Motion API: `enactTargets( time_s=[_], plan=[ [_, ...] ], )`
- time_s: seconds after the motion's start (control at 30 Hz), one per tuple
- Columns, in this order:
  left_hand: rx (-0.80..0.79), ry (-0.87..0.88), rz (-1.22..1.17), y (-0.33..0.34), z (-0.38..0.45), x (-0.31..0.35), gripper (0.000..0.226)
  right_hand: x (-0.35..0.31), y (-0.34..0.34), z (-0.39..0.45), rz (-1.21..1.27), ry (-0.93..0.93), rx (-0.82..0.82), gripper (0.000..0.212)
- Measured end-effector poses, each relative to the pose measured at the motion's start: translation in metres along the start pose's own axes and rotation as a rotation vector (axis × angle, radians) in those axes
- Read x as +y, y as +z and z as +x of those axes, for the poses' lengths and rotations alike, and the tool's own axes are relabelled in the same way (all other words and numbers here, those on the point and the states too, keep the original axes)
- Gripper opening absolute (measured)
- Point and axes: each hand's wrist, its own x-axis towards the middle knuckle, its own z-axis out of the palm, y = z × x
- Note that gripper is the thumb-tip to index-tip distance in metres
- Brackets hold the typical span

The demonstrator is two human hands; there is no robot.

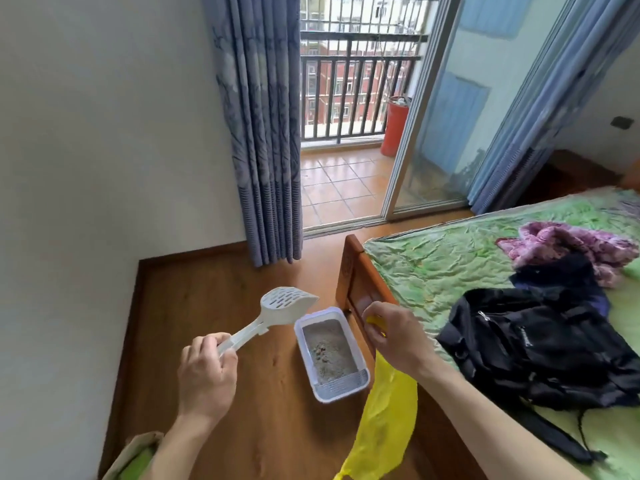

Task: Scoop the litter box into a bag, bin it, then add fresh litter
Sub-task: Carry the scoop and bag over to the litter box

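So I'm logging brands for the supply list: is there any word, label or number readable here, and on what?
None can be read.
black backpack: a small pale mark beside a zip, too blurred to read.
scoop, litter box, yellow bag: no print visible.

No readable text, labels, brand names or numbers appear anywhere. A small pale mark on the black backpack [526, 344], lying on the bed at the right of the frame, is too blurred to read.
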Motion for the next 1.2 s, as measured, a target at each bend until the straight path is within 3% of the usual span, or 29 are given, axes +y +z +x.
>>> enactTargets(
  time_s=[0.2,0.37,0.5,0.83,1.2],
  plan=[
    [0.038,-0.113,0.027,0.034,-0.018,0.016,0.036,0.045,0.020,0.020,-0.129,-0.073,-0.144,0.010],
    [0.011,-0.165,0.061,0.065,-0.012,-0.002,0.034,0.071,0.062,0.039,-0.045,0.016,-0.209,0.011],
    [-0.041,-0.209,0.037,0.100,0.024,-0.033,0.015,0.090,0.110,0.063,-0.019,0.086,-0.302,0.014],
    [-0.081,-0.310,0.020,0.172,0.110,-0.128,0.014,0.098,0.250,0.145,0.129,0.266,-0.346,0.012],
    [-0.126,-0.333,0.033,0.254,0.140,-0.225,0.018,0.133,0.416,0.175,0.249,0.171,-0.560,0.025]
  ],
)
